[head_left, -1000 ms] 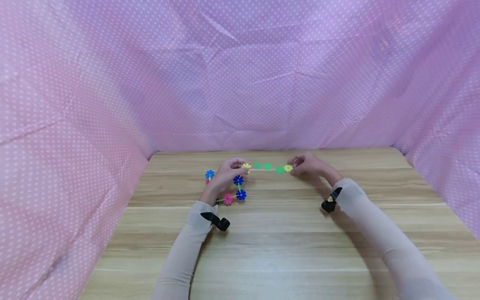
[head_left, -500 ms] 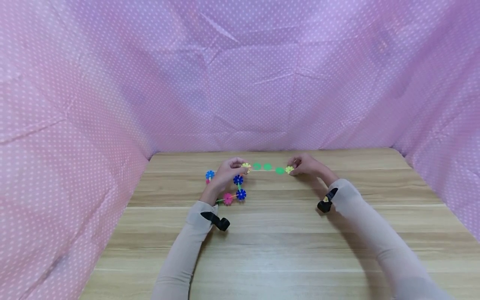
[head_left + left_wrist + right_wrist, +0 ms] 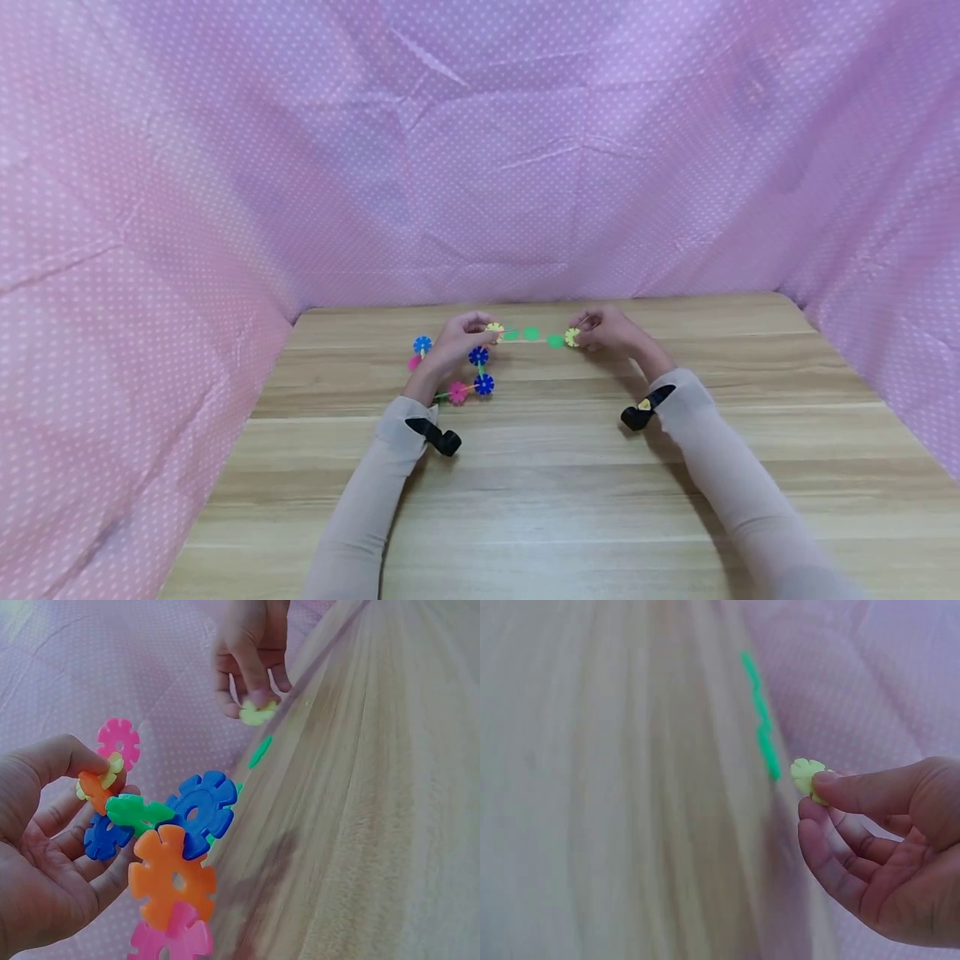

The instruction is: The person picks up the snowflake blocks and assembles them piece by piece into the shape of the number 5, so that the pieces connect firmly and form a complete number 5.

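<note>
My left hand (image 3: 456, 340) pinches a yellow notched flower disc (image 3: 493, 332) between thumb and finger. That disc belongs to a linked chain, held up off the tabletop in the left wrist view, with an orange disc (image 3: 171, 874), a green disc (image 3: 139, 814), a blue disc (image 3: 204, 812) and pink ones. Part of the chain is hidden behind the hand in the head view. Between thumb and fingertips, my right hand (image 3: 611, 329) grips a single yellow disc (image 3: 807, 777). Loose green discs (image 3: 531, 333) lie flat on the table between both hands.
The wooden table (image 3: 525, 483) ends at a back edge just beyond the hands. Pink polka-dot cloth (image 3: 510, 183) hangs behind it and along both sides. A black wrist camera (image 3: 435, 436) is strapped on each sleeve.
My right hand, with its yellow disc, shifts slightly and its wrist turns inward to the left. The left hand keeps its pinch on the chain, almost still. The head view tilts a little.
</note>
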### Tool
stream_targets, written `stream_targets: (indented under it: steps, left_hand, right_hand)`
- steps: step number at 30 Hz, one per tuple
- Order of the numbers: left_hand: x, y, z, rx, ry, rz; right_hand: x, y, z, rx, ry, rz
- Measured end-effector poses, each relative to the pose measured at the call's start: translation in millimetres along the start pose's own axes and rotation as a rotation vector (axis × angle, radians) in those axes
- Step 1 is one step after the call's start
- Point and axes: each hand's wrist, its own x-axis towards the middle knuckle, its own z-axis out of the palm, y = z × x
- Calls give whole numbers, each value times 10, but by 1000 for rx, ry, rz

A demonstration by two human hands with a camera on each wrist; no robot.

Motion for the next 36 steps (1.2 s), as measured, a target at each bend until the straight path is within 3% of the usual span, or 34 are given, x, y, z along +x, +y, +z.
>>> stream_targets:
  steps: [7,15,23,36]
  left_hand:
    - [38,-1,-26,-31,-1,13]
    - [64,-14,-58,-72,-1,11]
    - [70,-6,-81,-70,-11,17]
    - [89,-25,-80,-66,-11,24]
  right_hand:
    - [1,-295,159,166,29,-53]
    - [24,-591,425,263,52,-108]
    - [94,-621,578,342,122,-158]
    - [134,-613,641,347,121,-189]
